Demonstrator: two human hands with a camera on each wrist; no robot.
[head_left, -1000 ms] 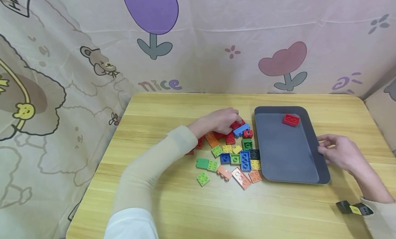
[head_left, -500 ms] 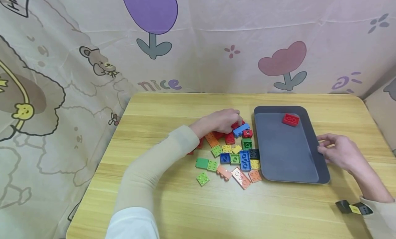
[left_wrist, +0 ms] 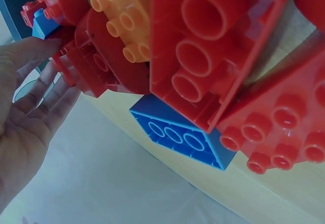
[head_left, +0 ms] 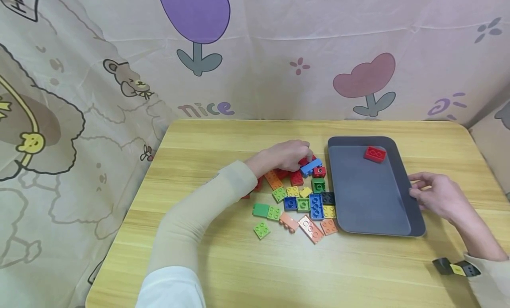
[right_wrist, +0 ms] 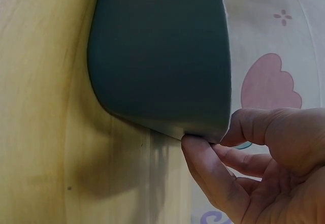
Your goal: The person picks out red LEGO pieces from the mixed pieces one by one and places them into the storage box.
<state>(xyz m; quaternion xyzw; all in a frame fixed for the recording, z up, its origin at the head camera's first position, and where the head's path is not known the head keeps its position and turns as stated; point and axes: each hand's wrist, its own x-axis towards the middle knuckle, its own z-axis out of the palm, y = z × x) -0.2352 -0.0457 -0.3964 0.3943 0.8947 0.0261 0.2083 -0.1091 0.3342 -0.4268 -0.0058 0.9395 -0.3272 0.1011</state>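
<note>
My left hand (head_left: 287, 155) reaches into the far part of a pile of toy building bricks. In the left wrist view its thumb and fingers (left_wrist: 51, 84) pinch a red brick (left_wrist: 87, 71) at the pile's edge. A blue brick (head_left: 311, 167) and a small red brick with an eye mark (head_left: 319, 172) lie just right of the fingers. My right hand (head_left: 436, 194) holds the right rim of a dark grey tray (head_left: 368, 197); the right wrist view shows thumb and finger pinching the tray's wall (right_wrist: 167, 66). One red brick (head_left: 375, 154) lies inside at the tray's far end.
Green, yellow, blue and orange bricks, such as a long blue one (head_left: 316, 206), are spread left of the tray. A lime brick (head_left: 261, 230) lies apart in front. The wooden table (head_left: 279, 272) ends at a printed curtain (head_left: 263, 78) behind.
Almost nothing differs. The left hand stays among the red bricks with a very slight shift right, and the right hand keeps its hold on the tray.
</note>
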